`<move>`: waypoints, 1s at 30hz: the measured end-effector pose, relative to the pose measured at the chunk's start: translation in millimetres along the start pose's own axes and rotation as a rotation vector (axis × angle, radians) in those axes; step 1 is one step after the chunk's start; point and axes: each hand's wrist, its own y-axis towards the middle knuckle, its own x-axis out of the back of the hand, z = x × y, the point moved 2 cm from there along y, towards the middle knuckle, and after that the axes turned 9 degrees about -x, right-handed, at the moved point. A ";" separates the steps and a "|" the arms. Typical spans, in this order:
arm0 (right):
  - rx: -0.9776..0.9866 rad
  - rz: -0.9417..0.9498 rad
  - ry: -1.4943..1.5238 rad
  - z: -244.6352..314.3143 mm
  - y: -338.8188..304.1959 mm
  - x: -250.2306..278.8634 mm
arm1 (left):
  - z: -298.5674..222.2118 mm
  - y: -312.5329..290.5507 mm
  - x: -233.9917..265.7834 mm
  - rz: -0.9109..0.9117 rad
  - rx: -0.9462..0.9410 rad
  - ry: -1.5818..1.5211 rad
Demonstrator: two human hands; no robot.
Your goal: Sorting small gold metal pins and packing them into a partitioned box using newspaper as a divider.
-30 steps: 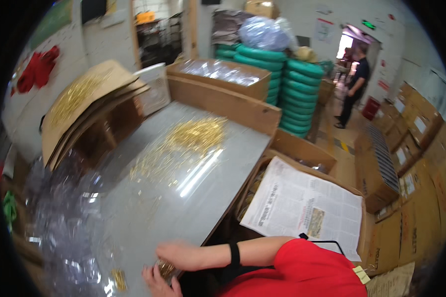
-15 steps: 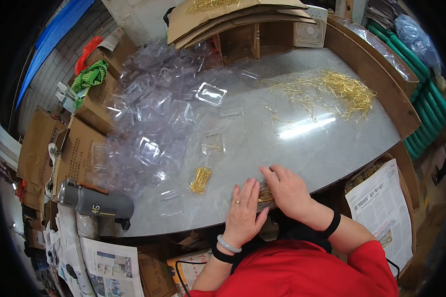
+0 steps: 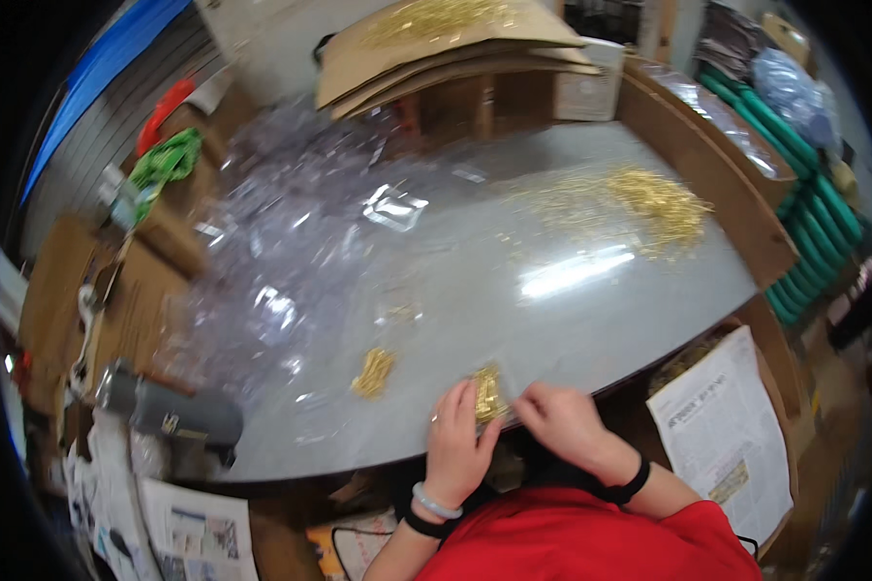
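A bundle of gold-coloured wire hooks point(image 3: 487, 392), seemingly in a clear plastic case, lies at the table's near edge. My left hand point(image 3: 454, 438) holds it, fingers along its left side and thumb at its near end. Close to the bundle's right side, my right hand point(image 3: 564, 422) has its fingers bent and pressed together; blur hides whether anything is between them. A second bundle of gold hooks point(image 3: 373, 374) rests farther left. Beyond it sits a clear plastic case point(image 3: 397, 308) with a little gold wire in it.
Clear plastic cases point(image 3: 271, 252) are heaped across the left of the grey table point(image 3: 475, 290). Loose gold hooks point(image 3: 654, 208) form a pile at the far right. A grey bottle point(image 3: 184, 412) lies at the left edge; cardboard walls point(image 3: 712, 174) border the right.
My right hand has drawn back to the right, uncovering the gold bundle that both hands mostly hid. My left hand stays beside it. The whole view has shifted and blurred.
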 end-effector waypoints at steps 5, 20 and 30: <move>0.189 -0.131 0.197 -2.7 25.4 -3.6 | 9.5 -9.9 -4.3 0.098 0.002 0.087; 0.438 -0.147 -0.011 -6.4 34.2 -36.3 | -2.5 0.3 7.9 0.256 -0.045 0.128; 0.550 0.102 -0.136 -3.8 30.5 15.8 | 11.6 -6.4 -1.0 0.029 0.028 -0.014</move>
